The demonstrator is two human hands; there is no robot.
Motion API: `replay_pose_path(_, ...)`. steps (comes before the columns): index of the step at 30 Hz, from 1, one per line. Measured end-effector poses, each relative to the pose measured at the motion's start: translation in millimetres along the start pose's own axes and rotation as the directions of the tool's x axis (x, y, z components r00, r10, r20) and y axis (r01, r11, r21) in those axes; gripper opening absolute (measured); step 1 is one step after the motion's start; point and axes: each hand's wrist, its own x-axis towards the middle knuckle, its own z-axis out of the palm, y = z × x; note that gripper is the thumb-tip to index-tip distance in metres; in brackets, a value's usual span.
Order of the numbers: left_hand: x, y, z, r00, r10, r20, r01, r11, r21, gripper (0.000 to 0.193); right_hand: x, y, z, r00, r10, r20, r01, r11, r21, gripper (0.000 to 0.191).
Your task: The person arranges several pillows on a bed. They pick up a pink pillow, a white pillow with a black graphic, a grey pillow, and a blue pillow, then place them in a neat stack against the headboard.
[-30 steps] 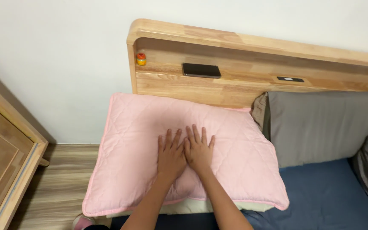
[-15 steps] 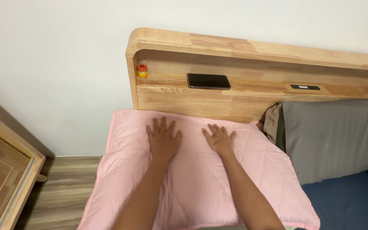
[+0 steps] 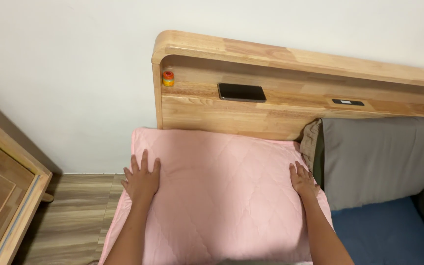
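Head view: left hand [image 3: 141, 179] at 9 o'clock and right hand [image 3: 304, 180] at 3 o'clock press flat, fingers spread wide, on the pink pillow [image 3: 222, 196].

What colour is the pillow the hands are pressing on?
The pillow is pale pink with a quilted diamond stitch pattern, seen best in the head view.

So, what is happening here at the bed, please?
A person presses both hands flat on a pink pillow that lies against the wooden headboard. The left hand is near the pillow's left edge, the right hand at its right edge, beside a grey pillow. A dark phone lies on the headboard shelf.
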Motion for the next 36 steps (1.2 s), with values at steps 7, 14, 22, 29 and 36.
replay_pose_path(7,-60,-62,-12,0.931,-0.257,0.259,0.301,0.942,-0.146,0.080,-54,59,6,0.995,0.033,-0.093,-0.020,0.990,0.140,0.075)
replay_pose_path(14,-129,-40,14,0.929,0.260,-0.262,-0.193,0.947,0.256,0.070,-135,55,48,0.888,-0.185,-0.420,0.235,0.969,0.071,0.062)
replay_pose_path(22,-237,24,74,0.565,0.755,-0.334,-0.771,0.627,0.112,0.050,-272,-34,94,0.685,-0.583,-0.437,0.654,0.756,0.017,0.052)
replay_pose_path(29,-190,-48,43,0.548,0.720,-0.426,-0.690,0.677,0.256,0.055,-220,47,80,0.605,-0.530,-0.594,0.542,0.821,-0.180,0.065)
replay_pose_path(36,-161,-93,22,0.760,0.485,-0.432,-0.415,0.874,0.252,0.060,-178,109,55,0.838,-0.162,-0.521,0.265,0.955,0.129,0.065)
